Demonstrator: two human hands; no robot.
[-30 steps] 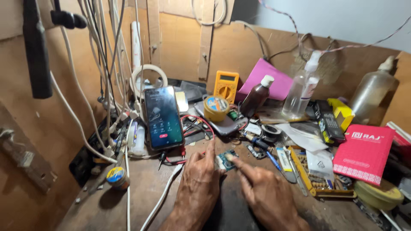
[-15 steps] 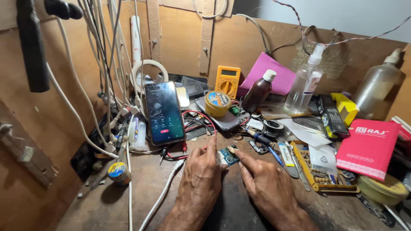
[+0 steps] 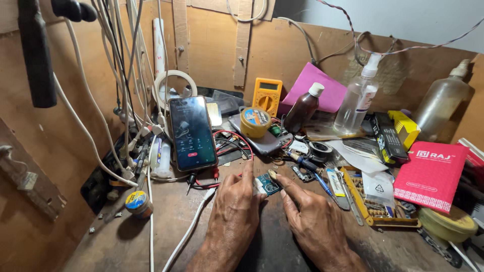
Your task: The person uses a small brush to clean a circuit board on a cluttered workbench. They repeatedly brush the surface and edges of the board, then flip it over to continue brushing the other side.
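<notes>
The wooden counter is crowded, with tools and bottles heaped along its far and right sides. On the right lies a red box; at the far side stand a clear spray bottle, a brown bottle and a yellow multimeter. Left of centre a smartphone leans upright with its screen lit, cables hanging behind it.

Near the middle, both hands meet over a small green circuit board lying on the counter. The left hand rests palm down, its fingertips pressed to the board's left edge, pinning it. The right hand lies loosely curled, its forefinger stretched out to touch the board's far right corner; neither hand closes around anything.

The board looks very light, thin and stiff, and likely fragile: tiny parts on its face could be knocked or stressed. It would probably slide easily on the worn wood. It is best held by its bare edges between fingertips, not by its face.
</notes>
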